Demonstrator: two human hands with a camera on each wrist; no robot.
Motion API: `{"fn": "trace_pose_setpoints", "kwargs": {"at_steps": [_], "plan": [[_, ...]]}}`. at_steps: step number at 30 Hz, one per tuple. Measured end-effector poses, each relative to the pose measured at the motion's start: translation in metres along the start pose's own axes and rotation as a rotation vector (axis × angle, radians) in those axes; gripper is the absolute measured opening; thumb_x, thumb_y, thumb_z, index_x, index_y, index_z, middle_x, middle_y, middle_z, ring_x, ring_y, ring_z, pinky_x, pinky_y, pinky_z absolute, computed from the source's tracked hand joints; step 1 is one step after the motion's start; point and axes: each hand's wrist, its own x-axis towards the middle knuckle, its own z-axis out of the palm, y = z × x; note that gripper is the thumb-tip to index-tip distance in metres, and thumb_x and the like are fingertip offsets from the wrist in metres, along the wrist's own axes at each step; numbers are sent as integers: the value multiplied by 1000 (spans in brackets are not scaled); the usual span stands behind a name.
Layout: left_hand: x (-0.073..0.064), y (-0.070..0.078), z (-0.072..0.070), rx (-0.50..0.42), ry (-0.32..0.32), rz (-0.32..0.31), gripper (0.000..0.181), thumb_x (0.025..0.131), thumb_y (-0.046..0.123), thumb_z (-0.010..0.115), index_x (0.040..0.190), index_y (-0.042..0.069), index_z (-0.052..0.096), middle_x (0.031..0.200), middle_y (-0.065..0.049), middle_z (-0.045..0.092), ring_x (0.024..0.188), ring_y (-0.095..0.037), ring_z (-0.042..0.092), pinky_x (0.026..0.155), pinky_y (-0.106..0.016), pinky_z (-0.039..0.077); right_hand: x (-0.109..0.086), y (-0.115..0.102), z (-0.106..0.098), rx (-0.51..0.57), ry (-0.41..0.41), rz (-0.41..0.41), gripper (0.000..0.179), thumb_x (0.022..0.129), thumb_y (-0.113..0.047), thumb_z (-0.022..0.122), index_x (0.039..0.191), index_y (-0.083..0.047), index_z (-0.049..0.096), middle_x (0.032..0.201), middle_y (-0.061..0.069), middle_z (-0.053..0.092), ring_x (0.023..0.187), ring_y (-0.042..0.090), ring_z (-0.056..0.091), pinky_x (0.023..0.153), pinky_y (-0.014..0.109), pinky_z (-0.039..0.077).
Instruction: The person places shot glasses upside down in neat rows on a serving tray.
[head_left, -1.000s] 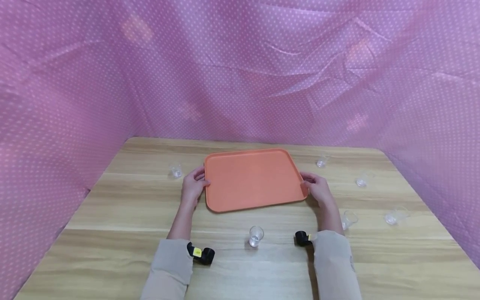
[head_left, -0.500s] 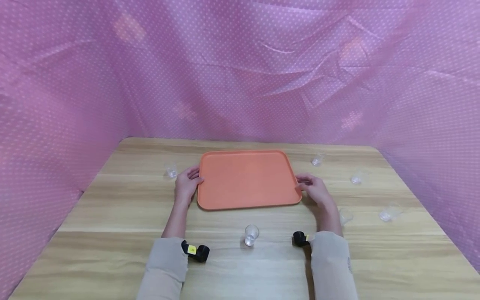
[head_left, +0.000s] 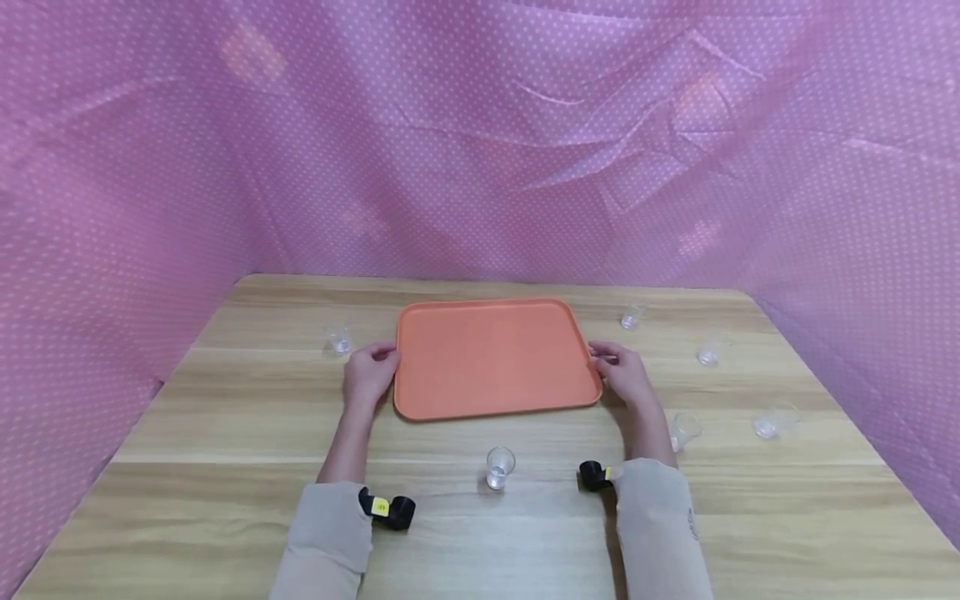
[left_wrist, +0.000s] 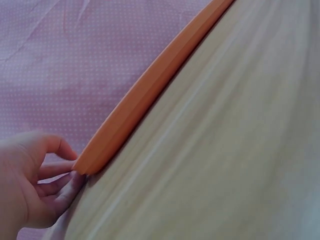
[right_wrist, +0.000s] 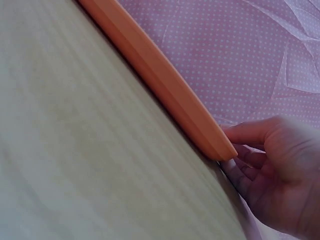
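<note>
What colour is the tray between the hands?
The tray is plain orange; the head view shows it best.

The head camera looks forward and down from above, far enough back to span the worktop (head_left: 225, 500) and the polka-dotted cloth (head_left: 480, 150) beyond. The left wrist camera (head_left: 402, 512), low and close, faces past the left grip (left_wrist: 25, 180) along the orange tray (head_left: 495, 358), its picture steeply tilted. The right wrist camera (head_left: 590, 476) looks towards the right grip (right_wrist: 282, 175), slanted the opposite way. Both close views share the tray's near side with the head view.
</note>
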Motion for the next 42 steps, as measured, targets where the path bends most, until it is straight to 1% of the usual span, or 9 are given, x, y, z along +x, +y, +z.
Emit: {"fn": "trace_pose_setpoints", "kwargs": {"at_steps": [6,13,16,21,24,28,35,38,42], "plan": [[4,-2,-6,-91,-102,16,32,84,9,59,114,-3,61,106,-19,62,100,-28,56,90,-36,43,-1,2,1,11,-6,14,34,90,3,49,123,11,50,116,27,55,101,32,53,75,21,48],[7,1,-9,-209,-195,-24,38,82,-2,59,119,-8,55,116,-23,57,107,-30,53,92,-35,43,-2,0,0,27,12,36,32,89,1,52,120,8,55,109,24,58,92,23,55,72,21,49],[7,-1,-9,-209,-194,4,37,83,-3,58,119,-9,55,117,-24,56,110,-31,51,94,-36,41,-2,0,2,35,15,35,30,89,2,51,118,10,55,106,25,58,88,20,55,70,21,49],[7,-7,-7,-195,-131,71,30,86,-2,58,116,-10,58,114,-23,58,108,-31,53,95,-35,40,-1,1,5,20,11,42,28,89,1,51,115,12,53,103,24,57,86,19,54,70,20,48],[10,-9,-4,-185,-120,102,29,87,-1,58,115,-9,58,113,-23,59,106,-31,55,93,-35,42,-1,0,3,15,9,54,28,89,1,51,115,12,52,104,23,57,87,20,54,71,21,47],[13,-9,-1,-208,-180,149,32,88,-1,57,118,-9,56,114,-23,58,106,-31,54,91,-34,44,-2,-2,-3,33,-1,62,34,89,1,52,121,10,50,110,25,55,95,26,53,77,23,46],[17,-16,-6,-314,-357,172,43,87,-6,56,128,-12,44,121,-28,51,110,-35,50,87,-26,46,-3,-4,-8,75,-72,91,45,89,0,53,133,4,42,122,27,49,110,33,47,94,37,40],[18,-17,-8,-319,-380,177,47,87,-5,57,131,-13,40,125,-28,48,113,-36,48,87,-24,46,-3,-3,-7,94,-97,101,50,87,1,55,135,3,40,123,26,48,111,33,45,97,39,37],[18,-19,-11,-323,-380,168,45,87,-6,56,129,-13,42,124,-29,49,112,-35,48,86,-24,46,-3,-4,-3,120,-110,97,51,86,2,55,135,4,40,123,26,48,110,32,45,96,38,38]]}}
